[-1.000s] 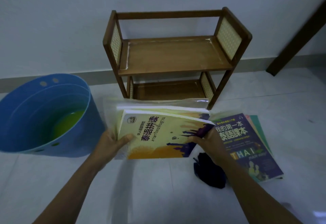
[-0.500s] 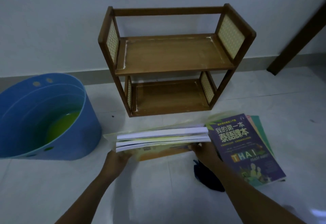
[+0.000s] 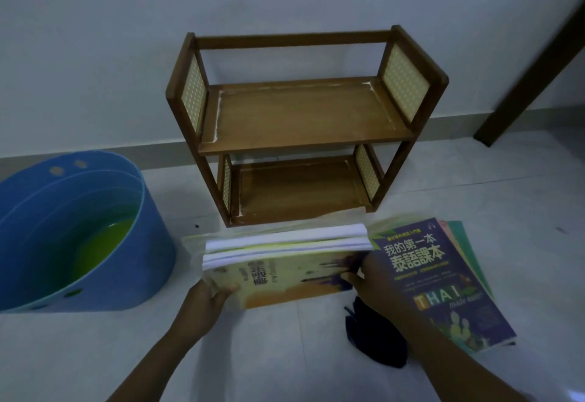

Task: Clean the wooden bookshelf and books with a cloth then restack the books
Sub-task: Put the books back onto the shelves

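Observation:
A small two-tier wooden bookshelf [image 3: 304, 123] with woven side panels stands against the wall, both tiers bare. In front of it I hold a stack of yellow books [image 3: 285, 262] low over the floor, page edges facing the shelf. My left hand [image 3: 209, 294] grips the stack's left edge and my right hand [image 3: 367, 278] grips its right edge. A purple book [image 3: 443, 284] lies on the floor to the right, on top of other books. A dark cloth [image 3: 373, 341] lies crumpled on the floor under my right forearm.
A blue tub [image 3: 79, 230] holding greenish liquid sits on the floor at the left. A dark wooden post [image 3: 535, 63] leans at the far right. The floor is pale tile and a white wall runs behind the shelf.
The stack has tipped from cover-up to nearly flat and dropped lower toward the floor in front of the shelf. Both hands kept their grip on its edges.

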`<state>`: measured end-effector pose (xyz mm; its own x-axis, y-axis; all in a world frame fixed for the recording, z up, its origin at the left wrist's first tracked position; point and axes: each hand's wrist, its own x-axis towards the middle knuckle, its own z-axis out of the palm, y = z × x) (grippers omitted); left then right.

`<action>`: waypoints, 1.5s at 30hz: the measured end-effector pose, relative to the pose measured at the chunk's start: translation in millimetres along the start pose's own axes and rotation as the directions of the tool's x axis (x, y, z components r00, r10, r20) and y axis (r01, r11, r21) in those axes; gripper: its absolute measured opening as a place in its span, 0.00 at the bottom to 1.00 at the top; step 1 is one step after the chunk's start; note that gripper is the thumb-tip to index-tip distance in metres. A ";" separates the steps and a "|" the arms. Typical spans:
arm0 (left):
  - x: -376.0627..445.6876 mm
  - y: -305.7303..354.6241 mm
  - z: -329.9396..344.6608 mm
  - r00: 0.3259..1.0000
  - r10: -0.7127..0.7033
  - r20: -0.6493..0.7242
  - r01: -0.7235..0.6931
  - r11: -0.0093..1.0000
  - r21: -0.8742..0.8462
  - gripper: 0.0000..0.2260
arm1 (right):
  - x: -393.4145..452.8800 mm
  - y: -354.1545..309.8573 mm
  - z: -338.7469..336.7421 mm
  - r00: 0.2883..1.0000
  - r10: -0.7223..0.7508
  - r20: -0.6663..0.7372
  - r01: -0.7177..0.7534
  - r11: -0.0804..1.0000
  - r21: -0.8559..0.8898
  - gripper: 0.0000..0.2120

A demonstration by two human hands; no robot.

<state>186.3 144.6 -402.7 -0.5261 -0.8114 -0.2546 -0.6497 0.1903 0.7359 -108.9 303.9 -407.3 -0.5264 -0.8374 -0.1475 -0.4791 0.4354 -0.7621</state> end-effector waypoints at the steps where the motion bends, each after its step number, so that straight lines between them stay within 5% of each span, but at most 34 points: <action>1: 7.2 5.0 -1.0 1.000 0.007 0.005 -0.007 1.000 -0.002 0.07 | 5.3 1.6 -6.2 1.000 -0.003 0.026 0.002 0.999 0.052 0.25; 6: 50.4 25.7 -2.7 0.999 0.029 0.028 -0.030 0.999 0.038 0.09 | 33.8 5.7 -26.5 0.996 0.010 0.091 -0.030 0.974 0.225 0.18; 23: 50.7 51.6 -2.4 0.995 0.089 -0.052 -0.091 0.995 -0.034 0.11 | 35.5 -3.7 -46.2 0.997 0.066 0.041 -0.077 0.935 0.346 0.20; 28: 97.6 66.1 -4.5 1.000 0.004 -0.008 -0.004 1.000 -0.025 0.16 | 89.3 -18.8 -53.4 0.992 0.091 0.086 -0.111 0.955 0.274 0.21; 36: 146.9 53.0 7.2 0.946 -0.324 0.018 0.307 0.877 -0.369 0.14 | 147.5 -15.5 -24.5 0.946 0.312 0.088 -0.324 0.921 0.215 0.17; 39: 149.5 52.1 13.5 0.934 -0.342 0.105 0.351 0.820 -0.453 0.10 | 151.9 -4.9 -12.0 0.940 0.336 0.062 -0.342 0.925 0.166 0.17; 45: 144.9 54.9 19.5 0.968 -0.215 0.127 0.247 0.895 -0.371 0.07 | 151.3 -3.4 -10.7 0.929 0.370 -0.015 -0.370 0.929 0.028 0.19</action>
<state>63.6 48.3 -411.4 -0.4399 -0.7563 -0.4842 -0.5082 -0.2349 0.8286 -194.4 179.3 -420.3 -0.6766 -0.6117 -0.4098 -0.2306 0.7047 -0.6710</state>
